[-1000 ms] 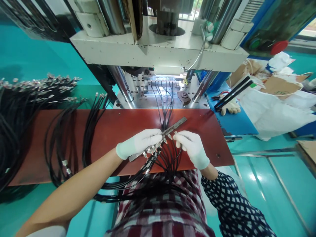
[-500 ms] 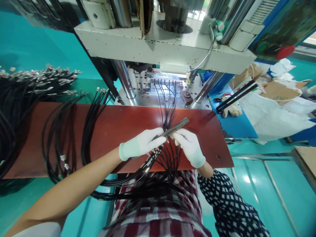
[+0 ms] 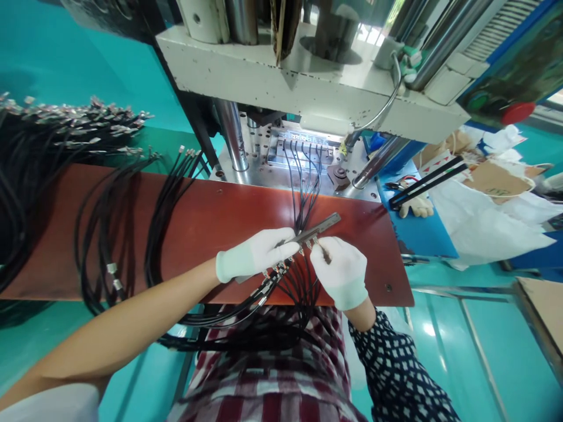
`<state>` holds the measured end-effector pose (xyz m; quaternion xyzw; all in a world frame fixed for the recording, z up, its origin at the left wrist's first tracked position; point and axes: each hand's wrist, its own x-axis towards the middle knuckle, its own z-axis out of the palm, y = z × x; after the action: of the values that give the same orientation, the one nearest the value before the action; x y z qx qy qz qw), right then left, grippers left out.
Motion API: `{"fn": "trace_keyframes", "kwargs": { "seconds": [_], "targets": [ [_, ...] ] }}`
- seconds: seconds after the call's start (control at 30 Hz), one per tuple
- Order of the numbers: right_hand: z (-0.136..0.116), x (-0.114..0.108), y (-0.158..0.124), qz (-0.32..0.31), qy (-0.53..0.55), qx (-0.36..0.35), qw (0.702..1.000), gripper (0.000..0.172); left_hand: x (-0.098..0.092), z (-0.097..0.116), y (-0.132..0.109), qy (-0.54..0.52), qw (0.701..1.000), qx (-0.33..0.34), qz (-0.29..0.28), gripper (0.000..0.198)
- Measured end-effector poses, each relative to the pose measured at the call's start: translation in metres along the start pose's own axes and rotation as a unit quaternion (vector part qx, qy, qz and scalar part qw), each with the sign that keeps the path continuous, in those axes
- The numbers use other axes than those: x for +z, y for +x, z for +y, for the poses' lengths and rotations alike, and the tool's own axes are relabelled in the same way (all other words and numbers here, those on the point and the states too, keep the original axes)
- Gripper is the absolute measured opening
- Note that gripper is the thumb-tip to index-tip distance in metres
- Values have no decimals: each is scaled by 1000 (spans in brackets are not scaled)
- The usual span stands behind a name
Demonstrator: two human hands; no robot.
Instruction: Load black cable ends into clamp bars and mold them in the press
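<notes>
My left hand, in a white glove, is closed around a narrow metal bar held slantwise above the brown board. Small metal cable ends line the bar's near edge, with black cables hanging from them toward my lap. At the bar's right part is my gloved right hand, its fingers curled closed. A small dark piece shows at its fingertips, too small to name. Beyond the bar, several thin black cables run into the metal fixture of the press.
The press's white plate and steel posts stand ahead. Cable bundles lie across the board to the left, beside a large cable pile. On the right are a blue shelf, a glove and a red button.
My right hand has turned and curled more, its fingertips now showing a small dark piece. My left hand still holds the bar in much the same place. The camera view has shifted slightly.
</notes>
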<state>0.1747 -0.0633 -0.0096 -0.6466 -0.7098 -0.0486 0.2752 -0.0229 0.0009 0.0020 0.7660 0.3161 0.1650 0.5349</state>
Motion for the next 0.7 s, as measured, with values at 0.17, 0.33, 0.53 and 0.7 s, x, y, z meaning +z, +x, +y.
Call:
{"fn": "trace_keyframes", "kwargs": {
  "seconds": [0.17,0.33,0.53,0.7],
  "targets": [
    [2,-7,-4,-23,52,18,998,11,1,-1,1,-12,1000,-5,2,42],
    [-14,-21,-13,13,16,-9,1000,14,0,-1,2,-38,999,-24,-1,42],
    [-27,-4,-10,-5,-50,-43,998,12,1,-2,3,-7,1000,3,17,41],
    [-25,1,-8,7,-43,-37,998,18,2,-4,3,23,999,18,19,39]
  ]
}}
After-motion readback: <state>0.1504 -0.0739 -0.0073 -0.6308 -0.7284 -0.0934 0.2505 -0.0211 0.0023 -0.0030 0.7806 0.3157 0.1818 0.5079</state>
